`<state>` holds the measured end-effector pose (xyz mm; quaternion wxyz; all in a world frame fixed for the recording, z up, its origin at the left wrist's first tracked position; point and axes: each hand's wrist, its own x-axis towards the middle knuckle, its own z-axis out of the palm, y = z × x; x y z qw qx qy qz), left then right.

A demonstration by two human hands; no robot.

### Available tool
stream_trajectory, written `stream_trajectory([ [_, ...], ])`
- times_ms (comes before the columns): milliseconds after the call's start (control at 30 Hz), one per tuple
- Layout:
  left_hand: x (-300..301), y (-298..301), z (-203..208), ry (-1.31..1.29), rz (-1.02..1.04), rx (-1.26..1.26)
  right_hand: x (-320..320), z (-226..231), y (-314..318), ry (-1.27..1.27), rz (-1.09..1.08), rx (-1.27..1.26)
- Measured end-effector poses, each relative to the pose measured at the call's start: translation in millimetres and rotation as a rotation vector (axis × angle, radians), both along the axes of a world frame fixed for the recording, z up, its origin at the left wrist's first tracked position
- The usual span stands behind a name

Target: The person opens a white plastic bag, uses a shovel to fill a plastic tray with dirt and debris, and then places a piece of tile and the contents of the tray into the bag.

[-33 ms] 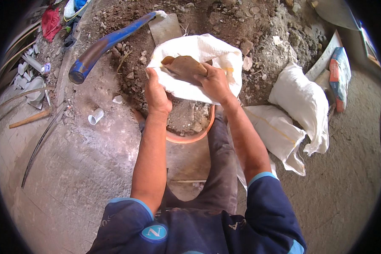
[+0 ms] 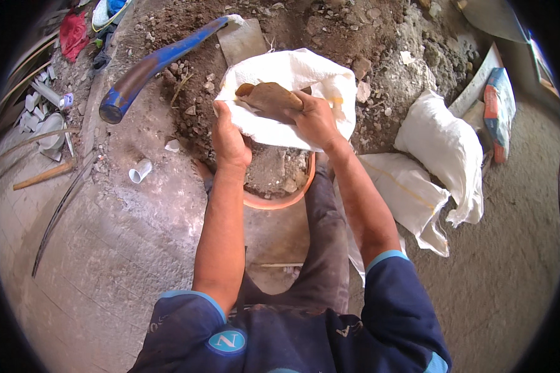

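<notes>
My left hand (image 2: pixel 230 138) grips the near-left rim of a white woven sack (image 2: pixel 280 65), which I hold with its mouth open upward. Over the mouth, my right hand (image 2: pixel 317 123) is closed on the edge of a thin, curved brown piece (image 2: pixel 270 97); its material I cannot make out. The piece lies inside the sack's mouth, and the depth of the sack is hidden. Beneath it, between my legs, an orange tub (image 2: pixel 280 204) holds soil and rubble. Beyond the sack, a shovel or hoe with a flat grey blade (image 2: pixel 242 42) and a thick blue handle (image 2: pixel 158 62) lies on the dirt.
To the right slump white sacks (image 2: pixel 445 149), with a printed bag (image 2: pixel 498 115) behind them. Loose soil and stones (image 2: pixel 317 28) spread ahead. On the left are a white plastic pipe piece (image 2: pixel 140 171), a wooden handle (image 2: pixel 43 175), a black hose (image 2: pixel 59 214) and scattered debris.
</notes>
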<state>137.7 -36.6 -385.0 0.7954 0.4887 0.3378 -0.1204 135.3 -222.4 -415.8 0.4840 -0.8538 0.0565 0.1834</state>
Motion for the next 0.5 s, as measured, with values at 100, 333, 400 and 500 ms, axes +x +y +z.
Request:
stream_trajectory([
  [100, -6, 18, -3, 0.073, -0.104, 0.231, 4, -2, -4, -0.012, 0.04, -0.08],
  [333, 14, 40, -11, 0.14, 0.045, 0.231, -17, 7, 18, -0.293, 0.102, -0.035],
  [400, 14, 43, -16, 0.115, 0.092, 0.127, -17, 5, 18, -0.171, 0.108, -0.004],
  [500, 5, 51, -22, 0.035, 0.11, 0.09, -15, -1, 13, 0.015, 0.109, 0.005],
])
